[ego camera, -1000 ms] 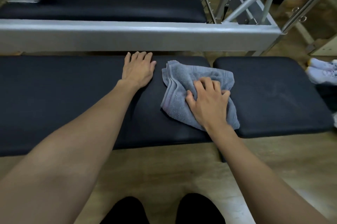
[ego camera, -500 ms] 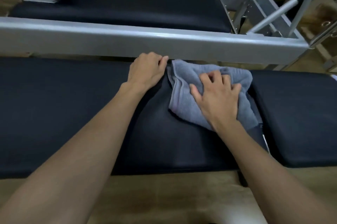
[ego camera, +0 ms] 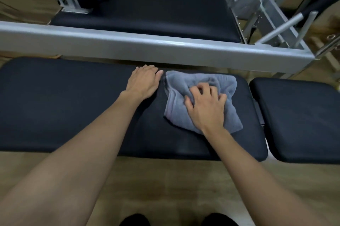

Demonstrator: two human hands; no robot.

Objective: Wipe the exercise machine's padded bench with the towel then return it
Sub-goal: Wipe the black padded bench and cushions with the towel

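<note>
On the counter (ego camera: 73, 108): we are logging a black padded top.
Towel (ego camera: 185, 113): lying bunched near its right end.
Right hand (ego camera: 206, 108): fingers curling into the towel, pressing down.
Left hand (ego camera: 142, 83): resting flat, empty, just beside it.

Two bare forearms are seen from above, uncovered from the elbows down to the wrists, with no sleeves in view. No watch, bracelet or ring is seen on the left hand (ego camera: 142, 83) or on the right hand (ego camera: 207, 106); short, plain fingernails are shown. At the bottom edge of the view, two dark rounded shapes (ego camera: 135, 220) are glimpsed, possibly knees or shoes in black.
</note>
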